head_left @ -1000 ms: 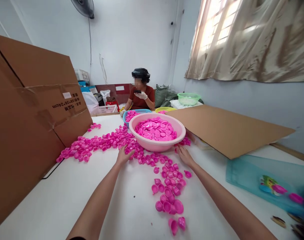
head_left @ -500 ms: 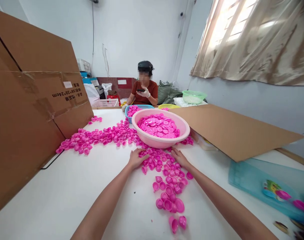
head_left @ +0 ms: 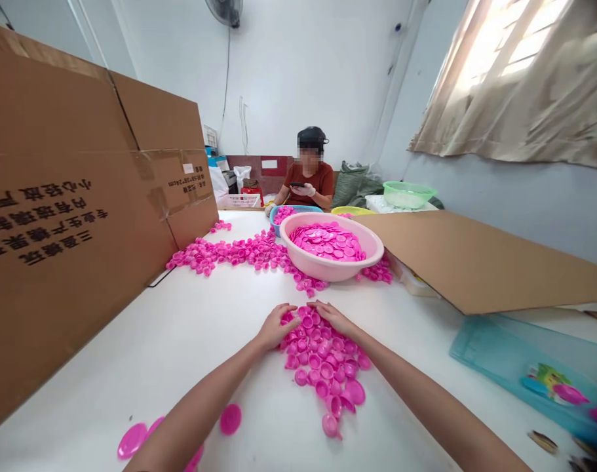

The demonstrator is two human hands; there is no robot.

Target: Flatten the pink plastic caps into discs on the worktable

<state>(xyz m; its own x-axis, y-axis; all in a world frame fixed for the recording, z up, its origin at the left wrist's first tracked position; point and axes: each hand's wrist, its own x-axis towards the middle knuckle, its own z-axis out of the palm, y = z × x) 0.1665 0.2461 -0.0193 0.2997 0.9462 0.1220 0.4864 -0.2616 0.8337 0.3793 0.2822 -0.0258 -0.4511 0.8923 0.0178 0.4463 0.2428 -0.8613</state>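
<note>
A heap of small pink plastic toy cups (head_left: pixel 326 354) lies on the white table in front of me. My left hand (head_left: pixel 276 326) curves along the heap's left far side, its fingers apart and touching the cups. Along the right far side lies my right hand (head_left: pixel 333 317), fingers stretched out over the cups' edge. Both hands are open and cup the heap between them without gripping a single piece. Flat pink discs, one of them (head_left: pixel 230 419) beside my left forearm, lie near the front; some are partly hidden by that arm.
A pale pink basin (head_left: pixel 335 270) full of pink discs stands beyond my hands. More cups (head_left: pixel 249 252) spread behind it towards a big cardboard box (head_left: pixel 96 262) on the left. Right are a cardboard sheet (head_left: pixel 465 255) and a blue tray (head_left: pixel 480 344). A co-worker (head_left: pixel 308 177) sits opposite, holding a phone.
My hands have drawn the cups nearer to me and bunched them, leaving a gap before the basin. The view has turned left, and discs now show at the front. The co-worker's phone is lower.
</note>
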